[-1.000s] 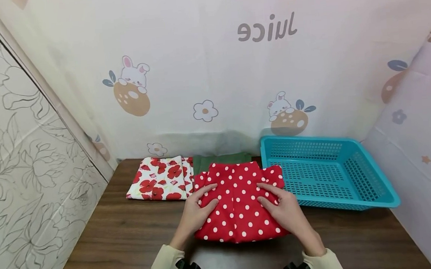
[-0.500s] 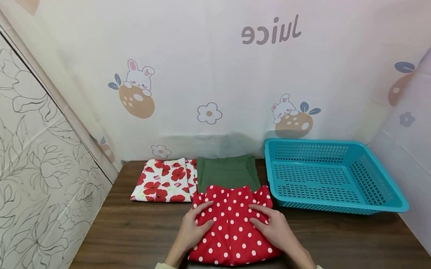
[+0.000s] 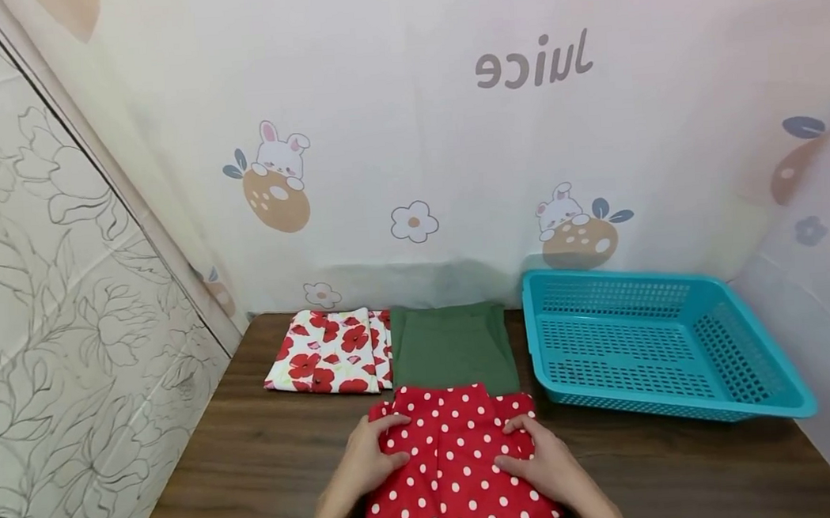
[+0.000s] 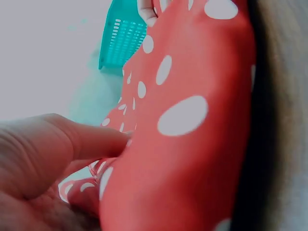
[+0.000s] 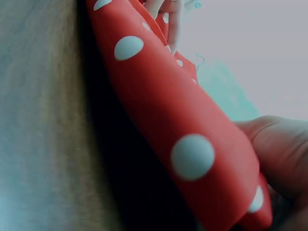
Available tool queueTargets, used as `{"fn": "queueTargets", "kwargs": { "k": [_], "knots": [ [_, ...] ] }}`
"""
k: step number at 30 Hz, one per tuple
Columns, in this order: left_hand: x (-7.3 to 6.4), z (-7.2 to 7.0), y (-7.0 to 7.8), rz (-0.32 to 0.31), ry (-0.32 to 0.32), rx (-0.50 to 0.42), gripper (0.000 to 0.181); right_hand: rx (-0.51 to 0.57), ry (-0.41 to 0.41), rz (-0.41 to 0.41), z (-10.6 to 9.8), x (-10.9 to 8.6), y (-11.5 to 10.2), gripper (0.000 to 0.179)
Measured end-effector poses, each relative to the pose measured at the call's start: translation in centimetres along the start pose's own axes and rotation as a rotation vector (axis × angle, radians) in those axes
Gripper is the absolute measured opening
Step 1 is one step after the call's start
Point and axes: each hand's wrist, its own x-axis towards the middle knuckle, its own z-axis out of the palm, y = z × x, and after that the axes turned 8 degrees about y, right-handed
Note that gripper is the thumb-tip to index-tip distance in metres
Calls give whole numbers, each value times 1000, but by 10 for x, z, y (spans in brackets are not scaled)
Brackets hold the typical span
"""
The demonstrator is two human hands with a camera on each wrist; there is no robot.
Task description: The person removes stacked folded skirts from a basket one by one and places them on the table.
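Observation:
A folded red cloth with white polka dots (image 3: 464, 478) lies at the front of the table, with a seam down its middle. My left hand (image 3: 366, 458) grips its left side and my right hand (image 3: 547, 466) its right side, thumbs on top near the edges. In the left wrist view, the left thumb (image 4: 91, 139) presses into the dotted fabric (image 4: 183, 159). The right wrist view has the right thumb (image 5: 281, 149) against the cloth's rounded edge (image 5: 159, 106), above a dark gap over the wood. Most other fingertips are hidden by cloth or hand.
Behind the red cloth lies a folded green cloth (image 3: 452, 348), its front edge close to the red one. Left of it is a folded white cloth with red flowers (image 3: 328, 351). A turquoise plastic basket (image 3: 670, 407) stands at right. A printed curtain (image 3: 414, 132) hangs behind the table.
Both hands have drawn the red polka-dot cloth toward the table's front, uncovering the green cloth behind it. The whole scene has shifted slightly right and down in the head view.

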Motion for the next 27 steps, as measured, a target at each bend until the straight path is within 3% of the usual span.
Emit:
{"fn": "queueTargets", "kwargs": {
  "k": [13,27],
  "knots": [
    [20,10,6,34,74,84,43,-82,17,-6,1,14,-12,57],
    [6,-4,9,-47,-80,87,50,-130,-57,22,0,0,-16,61]
  ]
}}
